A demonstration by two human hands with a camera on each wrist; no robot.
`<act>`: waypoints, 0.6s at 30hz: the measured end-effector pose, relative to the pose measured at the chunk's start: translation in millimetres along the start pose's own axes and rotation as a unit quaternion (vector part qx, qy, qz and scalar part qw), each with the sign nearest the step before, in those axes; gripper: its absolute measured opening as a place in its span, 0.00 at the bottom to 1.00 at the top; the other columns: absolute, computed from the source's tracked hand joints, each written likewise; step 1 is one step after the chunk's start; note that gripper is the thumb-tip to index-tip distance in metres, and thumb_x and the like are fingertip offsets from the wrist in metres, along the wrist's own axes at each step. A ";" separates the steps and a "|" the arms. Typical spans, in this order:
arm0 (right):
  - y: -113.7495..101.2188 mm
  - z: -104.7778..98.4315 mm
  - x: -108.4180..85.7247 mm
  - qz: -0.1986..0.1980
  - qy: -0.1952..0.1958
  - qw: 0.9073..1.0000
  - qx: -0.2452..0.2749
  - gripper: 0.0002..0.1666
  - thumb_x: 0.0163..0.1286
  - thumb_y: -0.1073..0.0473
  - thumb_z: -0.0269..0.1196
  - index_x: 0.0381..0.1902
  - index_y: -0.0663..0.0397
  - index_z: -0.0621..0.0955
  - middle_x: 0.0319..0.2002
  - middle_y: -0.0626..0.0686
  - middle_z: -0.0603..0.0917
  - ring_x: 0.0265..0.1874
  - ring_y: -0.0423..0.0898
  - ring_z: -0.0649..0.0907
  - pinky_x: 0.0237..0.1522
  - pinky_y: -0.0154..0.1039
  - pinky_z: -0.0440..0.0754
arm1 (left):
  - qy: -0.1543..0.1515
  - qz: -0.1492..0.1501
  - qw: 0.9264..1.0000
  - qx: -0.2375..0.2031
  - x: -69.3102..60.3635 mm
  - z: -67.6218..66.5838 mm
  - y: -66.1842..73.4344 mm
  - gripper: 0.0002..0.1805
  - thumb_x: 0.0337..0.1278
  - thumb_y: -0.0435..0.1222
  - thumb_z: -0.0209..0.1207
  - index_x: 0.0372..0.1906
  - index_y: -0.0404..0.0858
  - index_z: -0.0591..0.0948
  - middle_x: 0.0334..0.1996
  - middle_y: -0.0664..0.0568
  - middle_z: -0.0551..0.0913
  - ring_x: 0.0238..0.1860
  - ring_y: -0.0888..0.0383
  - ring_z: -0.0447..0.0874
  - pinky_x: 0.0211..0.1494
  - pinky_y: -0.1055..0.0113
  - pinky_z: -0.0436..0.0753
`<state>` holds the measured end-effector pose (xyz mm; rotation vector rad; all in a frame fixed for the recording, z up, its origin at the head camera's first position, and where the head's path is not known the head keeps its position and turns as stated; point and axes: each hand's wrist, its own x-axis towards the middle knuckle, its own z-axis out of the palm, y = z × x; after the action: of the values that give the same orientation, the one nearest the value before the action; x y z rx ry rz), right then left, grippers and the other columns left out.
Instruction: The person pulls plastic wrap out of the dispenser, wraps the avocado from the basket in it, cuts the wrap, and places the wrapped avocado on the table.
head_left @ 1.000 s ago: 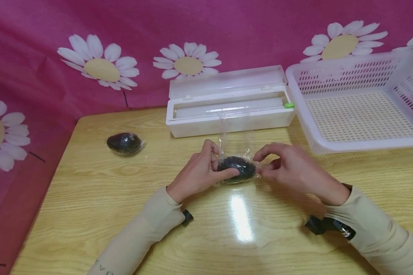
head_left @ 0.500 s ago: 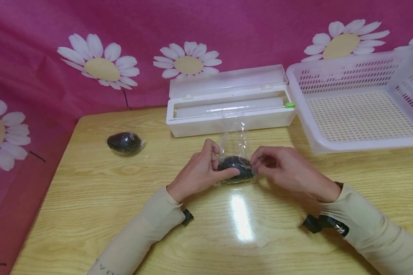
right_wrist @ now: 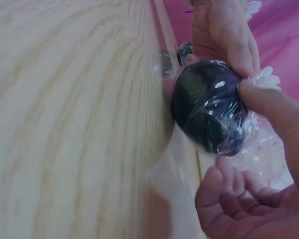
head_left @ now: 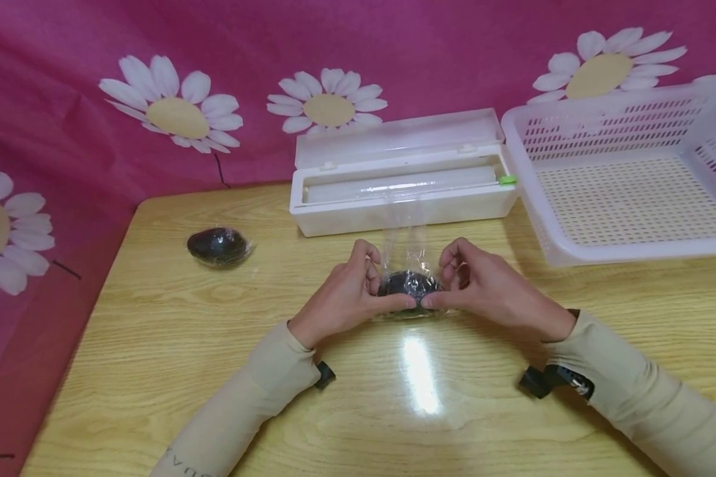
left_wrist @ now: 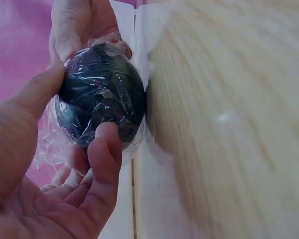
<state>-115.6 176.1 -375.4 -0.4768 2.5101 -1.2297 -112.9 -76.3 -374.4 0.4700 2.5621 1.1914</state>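
A dark avocado (head_left: 407, 283) wrapped in cling film lies on the table, in the middle of the head view. My left hand (head_left: 343, 298) grips its left end, thumb on the near side and fingers behind. From the other end my right hand (head_left: 489, 285) holds it, its thumb almost meeting the left thumb. Both wrist views show the wrapped avocado (left_wrist: 100, 94) between the thumbs and curled fingers. A strip of clear cling film (head_left: 404, 225) runs from it back to the roll (head_left: 364, 191) in an open white dispenser box (head_left: 358, 220).
A second wrapped avocado (head_left: 217, 246) rests on the left of the wooden table (head_left: 185, 371). At the back right stands a white slotted plastic basket (head_left: 563, 255), beside the dispenser with its green slide cutter (head_left: 506, 180). A pink flowered cloth (head_left: 250, 40) hangs behind.
My right hand has moved left from the avocado's right end, and its thumb now presses on the near side. The film at that end is folded in closer. My left hand has stayed put.
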 end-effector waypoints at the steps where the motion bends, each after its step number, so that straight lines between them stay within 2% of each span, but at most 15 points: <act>1: 0.8 0.1 1.3 0.004 -0.007 1.000 0.001 0.33 0.59 0.45 0.78 0.51 0.54 0.74 0.41 0.53 0.82 0.36 0.46 0.80 0.38 0.33 0.81 | 0.000 -0.003 1.000 0.000 0.3 -0.4 -0.2 0.39 0.51 0.52 0.77 0.57 0.43 0.64 0.29 0.55 0.76 0.30 0.62 0.72 0.41 0.66 0.76; 5: 2.1 0.7 5.9 0.013 -0.035 0.999 0.000 0.35 0.60 0.44 0.77 0.57 0.54 0.77 0.45 0.54 0.84 0.41 0.46 0.81 0.44 0.37 0.82 | -0.003 -0.008 1.000 0.006 1.2 -1.6 -0.6 0.44 0.52 0.52 0.76 0.66 0.40 0.65 0.29 0.55 0.79 0.30 0.62 0.75 0.46 0.65 0.80; 10: 1.2 2.1 7.6 0.010 -0.044 0.999 -0.004 0.36 0.60 0.44 0.76 0.62 0.53 0.78 0.46 0.54 0.86 0.44 0.47 0.82 0.48 0.40 0.81 | -0.002 -0.027 1.000 0.016 3.7 -1.4 3.2 0.48 0.53 0.57 0.74 0.73 0.39 0.67 0.30 0.54 0.81 0.30 0.61 0.78 0.44 0.64 0.82; 12: 1.3 2.7 8.1 0.006 -0.046 0.999 0.003 0.37 0.60 0.45 0.76 0.64 0.52 0.78 0.48 0.54 0.86 0.46 0.47 0.82 0.50 0.41 0.81 | -0.002 -0.035 0.999 0.018 5.0 -0.6 4.6 0.49 0.52 0.58 0.74 0.73 0.39 0.69 0.30 0.54 0.81 0.30 0.61 0.77 0.42 0.65 0.81; 14: 1.8 3.6 9.2 0.002 -0.054 0.998 0.022 0.39 0.60 0.46 0.76 0.67 0.53 0.77 0.51 0.55 0.86 0.48 0.47 0.82 0.52 0.40 0.82 | -0.002 -0.037 0.999 0.016 6.5 0.0 5.2 0.44 0.51 0.60 0.73 0.68 0.40 0.74 0.28 0.55 0.78 0.29 0.61 0.74 0.38 0.66 0.78; 18: 4.0 5.9 12.6 0.000 -0.084 0.993 0.081 0.49 0.60 0.50 0.77 0.75 0.54 0.70 0.62 0.57 0.83 0.59 0.51 0.83 0.60 0.42 0.83 | -0.023 -0.048 0.998 -0.032 9.8 -1.5 0.1 0.41 0.51 0.58 0.74 0.66 0.42 0.76 0.25 0.55 0.76 0.26 0.61 0.73 0.35 0.66 0.76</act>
<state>-125.1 169.1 -383.6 -0.5155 2.2506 -1.3221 -122.4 -73.3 -374.5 0.3529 2.4692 1.2114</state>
